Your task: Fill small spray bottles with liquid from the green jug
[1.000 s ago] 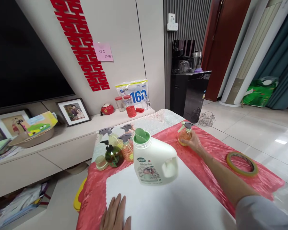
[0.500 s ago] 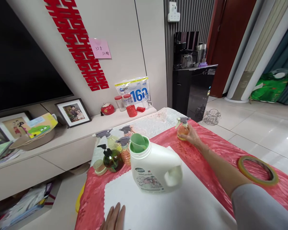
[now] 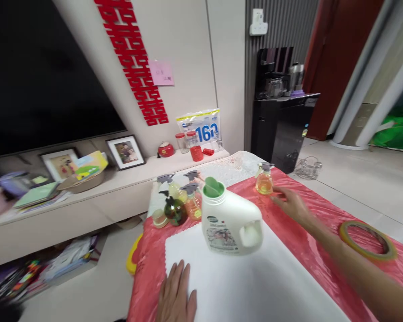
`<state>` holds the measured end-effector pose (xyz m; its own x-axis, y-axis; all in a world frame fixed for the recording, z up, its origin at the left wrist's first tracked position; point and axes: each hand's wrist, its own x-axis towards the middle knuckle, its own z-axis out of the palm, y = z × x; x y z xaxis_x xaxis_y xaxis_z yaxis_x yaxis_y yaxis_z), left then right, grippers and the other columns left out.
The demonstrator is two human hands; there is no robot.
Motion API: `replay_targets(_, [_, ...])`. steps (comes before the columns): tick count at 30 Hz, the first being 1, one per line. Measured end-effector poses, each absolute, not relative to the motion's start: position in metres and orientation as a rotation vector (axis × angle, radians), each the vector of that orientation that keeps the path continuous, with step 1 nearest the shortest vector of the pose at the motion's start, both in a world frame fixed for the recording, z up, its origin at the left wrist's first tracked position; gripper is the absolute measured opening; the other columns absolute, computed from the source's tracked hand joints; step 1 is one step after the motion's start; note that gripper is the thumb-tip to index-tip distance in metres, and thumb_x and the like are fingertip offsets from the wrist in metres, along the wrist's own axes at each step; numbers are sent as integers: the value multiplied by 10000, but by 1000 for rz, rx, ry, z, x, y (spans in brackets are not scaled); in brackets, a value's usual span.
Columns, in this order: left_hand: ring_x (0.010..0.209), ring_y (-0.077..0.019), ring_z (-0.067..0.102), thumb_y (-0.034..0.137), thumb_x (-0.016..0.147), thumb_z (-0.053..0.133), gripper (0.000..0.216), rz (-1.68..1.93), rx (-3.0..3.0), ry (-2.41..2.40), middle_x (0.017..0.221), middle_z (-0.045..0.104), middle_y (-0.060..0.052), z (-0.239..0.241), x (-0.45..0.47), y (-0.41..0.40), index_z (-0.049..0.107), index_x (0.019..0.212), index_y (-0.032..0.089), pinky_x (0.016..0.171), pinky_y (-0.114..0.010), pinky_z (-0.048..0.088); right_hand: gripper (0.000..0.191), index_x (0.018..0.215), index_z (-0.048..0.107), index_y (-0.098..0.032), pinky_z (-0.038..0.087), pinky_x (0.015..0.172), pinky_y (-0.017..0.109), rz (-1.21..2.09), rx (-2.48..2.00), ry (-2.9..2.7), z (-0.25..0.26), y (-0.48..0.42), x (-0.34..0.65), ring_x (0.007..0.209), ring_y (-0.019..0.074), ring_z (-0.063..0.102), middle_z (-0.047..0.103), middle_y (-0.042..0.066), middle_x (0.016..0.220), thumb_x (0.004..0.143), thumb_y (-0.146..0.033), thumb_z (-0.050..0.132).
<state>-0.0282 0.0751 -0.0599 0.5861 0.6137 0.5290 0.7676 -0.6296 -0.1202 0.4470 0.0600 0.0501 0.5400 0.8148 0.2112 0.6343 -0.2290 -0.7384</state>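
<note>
My right hand (image 3: 291, 204) is just right of a clear spray bottle (image 3: 264, 183) with yellowish liquid, its fingers apart and holding nothing. The bottle stands upright on the red table cover (image 3: 289, 183). Flat on the white mat (image 3: 228, 277) lies my left hand (image 3: 176, 293), fingers stretched out. In front of it on the mat stands a white detergent jug (image 3: 233, 221), uncapped, with a green spout. Left of the jug are a dark green pump bottle (image 3: 175, 211), several more spray bottles (image 3: 192, 202) and a pale cap (image 3: 160, 218).
A roll of tape (image 3: 367, 240) lies at the table's right. Behind the table runs a low cabinet (image 3: 127, 188) with framed photos (image 3: 125, 153), red-lidded jars (image 3: 182, 142) and a red pot (image 3: 165, 150). A wire rack (image 3: 308, 168) sits on the floor beside a black cabinet (image 3: 282, 134).
My right hand has let go of the spray bottle and drawn back to the right. The view has turned left, and more of my left hand shows.
</note>
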Motion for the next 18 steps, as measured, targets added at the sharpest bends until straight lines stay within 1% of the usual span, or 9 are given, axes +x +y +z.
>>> replay_targets(2, [1306, -280, 577, 233, 945, 472, 764, -652, -2450, -1168, 1432, 607, -79, -55, -27, 69, 85, 1603, 259, 1026, -445, 490, 429, 1164, 664, -182, 537, 836, 309, 302, -1960, -1193, 50, 29, 419, 981, 213, 639, 662, 78, 1147, 864, -488, 632])
replay_targets(3, [1344, -273, 545, 227, 948, 466, 750, -652, -2449, -1204, 1470, 574, -75, -54, -26, 66, 100, 1601, 254, 1064, -443, 467, 446, 1106, 687, -191, 539, 761, 287, 325, -1963, -1209, 47, 14, 406, 938, 218, 650, 680, 70, 1099, 852, -548, 602])
replay_targets(6, [1422, -273, 461, 231, 953, 458, 650, -607, -2491, -1282, 1539, 496, -77, -49, -22, 59, 254, 1570, 235, 1129, -459, 422, 528, 961, 709, -199, 522, 598, 248, 413, -1964, -1256, 29, -23, 379, 743, 184, 652, 703, 46, 945, 812, -674, 532])
replay_targets(7, [1433, -277, 446, 232, 954, 453, 605, -567, -2524, -1321, 1548, 483, -80, -46, -20, 57, 323, 1545, 228, 1137, -468, 418, 552, 946, 707, -201, 533, 615, 241, 447, -1965, -1263, 22, -31, 373, 750, 182, 657, 705, 40, 926, 790, -699, 529])
replay_targets(8, [1443, -282, 433, 230, 954, 446, 567, -513, -2565, -1377, 1554, 474, -83, -42, -18, 56, 383, 1517, 220, 1146, -483, 413, 575, 961, 704, -204, 545, 652, 226, 496, -1967, -1216, 14, -37, 369, 816, 188, 671, 709, 35, 953, 761, -718, 542])
replay_targets(10, [1465, -298, 396, 229, 949, 435, 534, -380, -2670, -1515, 1567, 450, -91, -30, -14, 55, 448, 1482, 202, 1171, -515, 389, 622, 993, 701, -205, 555, 692, 217, 572, -1984, -1128, 1, -43, 365, 923, 207, 677, 710, 35, 1021, 711, -742, 562])
replay_targets(12, [1495, -307, 334, 231, 940, 433, 549, -243, -2782, -1657, 1594, 404, -95, -12, -11, 54, 447, 1487, 188, 1205, -534, 338, 656, 994, 701, -198, 561, 720, 229, 582, -1994, -1041, -7, -45, 364, 979, 226, 672, 707, 43, 1057, 667, -752, 573])
replay_targets(15, [1528, -301, 250, 224, 923, 434, 589, -74, -2921, -1799, 1632, 324, -101, 17, -9, 54, 411, 1508, 164, 1240, -528, 270, 679, 968, 707, -193, 566, 736, 253, 566, -1991, -946, -9, -44, 363, 980, 241, 671, 710, 54, 1035, 610, -757, 584])
replay_targets(18, [1530, -297, 248, 189, 870, 488, 644, 62, -3045, -1811, 1636, 310, -127, 40, -16, 55, 405, 1506, 135, 1252, -500, 251, 667, 951, 723, -199, 572, 728, 258, 568, -1989, -902, -5, -44, 362, 976, 253, 674, 712, 60, 1026, 584, -745, 612])
